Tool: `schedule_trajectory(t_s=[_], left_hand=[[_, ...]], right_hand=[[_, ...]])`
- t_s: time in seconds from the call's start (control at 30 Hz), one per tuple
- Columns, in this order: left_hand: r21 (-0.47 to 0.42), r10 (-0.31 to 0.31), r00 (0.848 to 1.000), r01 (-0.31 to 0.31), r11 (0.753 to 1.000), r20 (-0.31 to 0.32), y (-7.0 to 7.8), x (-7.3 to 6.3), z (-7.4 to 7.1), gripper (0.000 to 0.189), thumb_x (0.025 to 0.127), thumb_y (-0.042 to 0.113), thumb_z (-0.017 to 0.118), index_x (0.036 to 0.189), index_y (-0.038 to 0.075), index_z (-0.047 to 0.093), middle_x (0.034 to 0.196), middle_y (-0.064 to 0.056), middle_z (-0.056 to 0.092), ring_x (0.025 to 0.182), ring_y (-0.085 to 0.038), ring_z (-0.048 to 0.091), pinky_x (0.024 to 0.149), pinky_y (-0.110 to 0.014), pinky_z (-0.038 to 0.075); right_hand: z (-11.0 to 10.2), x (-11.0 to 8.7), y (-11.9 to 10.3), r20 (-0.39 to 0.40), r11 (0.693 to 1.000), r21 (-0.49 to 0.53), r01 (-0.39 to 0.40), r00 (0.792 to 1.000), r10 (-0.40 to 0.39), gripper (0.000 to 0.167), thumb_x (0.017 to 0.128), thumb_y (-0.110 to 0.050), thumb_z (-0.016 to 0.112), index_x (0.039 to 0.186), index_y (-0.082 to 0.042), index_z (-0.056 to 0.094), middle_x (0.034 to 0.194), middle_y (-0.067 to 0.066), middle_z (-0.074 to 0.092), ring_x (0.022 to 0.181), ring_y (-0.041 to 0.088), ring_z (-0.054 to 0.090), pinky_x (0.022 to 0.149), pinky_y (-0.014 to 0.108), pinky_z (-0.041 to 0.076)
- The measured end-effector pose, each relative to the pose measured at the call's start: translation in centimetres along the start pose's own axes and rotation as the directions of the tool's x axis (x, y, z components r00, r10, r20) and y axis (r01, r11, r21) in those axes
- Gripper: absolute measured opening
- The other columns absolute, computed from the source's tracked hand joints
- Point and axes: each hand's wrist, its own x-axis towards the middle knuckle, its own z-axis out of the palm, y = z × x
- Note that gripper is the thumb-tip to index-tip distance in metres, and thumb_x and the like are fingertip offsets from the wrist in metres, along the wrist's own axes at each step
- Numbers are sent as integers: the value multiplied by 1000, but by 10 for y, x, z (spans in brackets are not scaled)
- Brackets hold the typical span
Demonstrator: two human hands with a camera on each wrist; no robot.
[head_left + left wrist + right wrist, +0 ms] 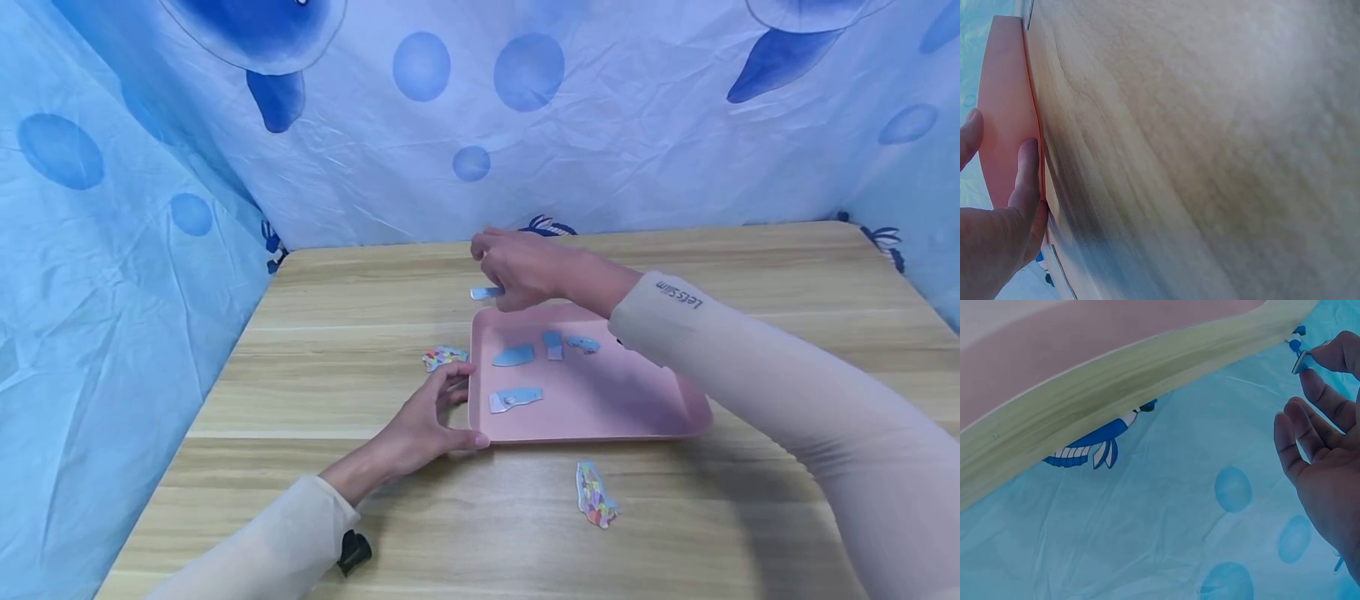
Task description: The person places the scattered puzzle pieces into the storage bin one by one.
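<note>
One pink tray (592, 423) on a table (300, 375), containing four bluish pieces (513, 356), left end gripped by the left hand (416, 421); a fifth piece (485, 293), pinched by the right hand (521, 268) near the far-left corner; two multicoloured pieces (595, 497) outside, left and front.

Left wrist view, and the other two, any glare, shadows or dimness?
Left wrist view: pale glare washes the upper right of the tabletop, the grain looks soft, and shadow darkens the wood beside the pink tray; head view: brighter, with soft shadow below the right sleeve; right wrist view: dimmer than the head view, the right hand distinct.
</note>
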Motion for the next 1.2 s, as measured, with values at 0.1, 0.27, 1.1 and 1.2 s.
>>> schedule_trajectory(t_s=[0.1, 0.27, 1.1, 1.2], left_hand=[[11, -2, 1000, 2, 1000, -11, 1, 0, 0, 88, 71, 6, 85, 143, 11, 34, 146, -8, 40, 133, -25, 42, 111, -46, 31], [9, 3, 1000, -3, 1000, 1, 1, 0, 0, 88, 72, 6, 84, 143, 10, 33, 146, -9, 39, 134, -25, 42, 112, -46, 30], [14, -21, 1000, 22, 1000, -11, 3, 0, 0, 87, 71, 5, 84, 141, 14, 34, 145, -7, 40, 135, -25, 40, 109, -44, 36], [15, -21, 1000, 21, 1000, -4, 2, 1, 0, 86, 72, 5, 84, 142, 14, 34, 146, -6, 39, 135, -24, 40, 110, -44, 34]], right_hand=[[-2, -6, -3, -11, 1000, 2, 10, 1000, -10, 23, 76, -4, 57, 56, -11, 49, 126, 11, 52, 125, 25, 43, 67, 32, 44], [-4, -16, -8, -28, 1000, -8, 23, 999, -23, 22, 78, -6, 60, 58, -12, 52, 127, 11, 52, 126, 25, 44, 73, 31, 46], [31, -28, -5, 32, 996, 21, 86, 996, -87, 9, 86, -15, 72, 94, -10, 71, 128, 13, 50, 108, 28, 53, 88, 40, 48], [38, -27, -7, 60, 995, 16, 101, 993, -102, 14, 87, -14, 72, 101, -12, 72, 129, 11, 49, 110, 26, 50, 88, 39, 48]])
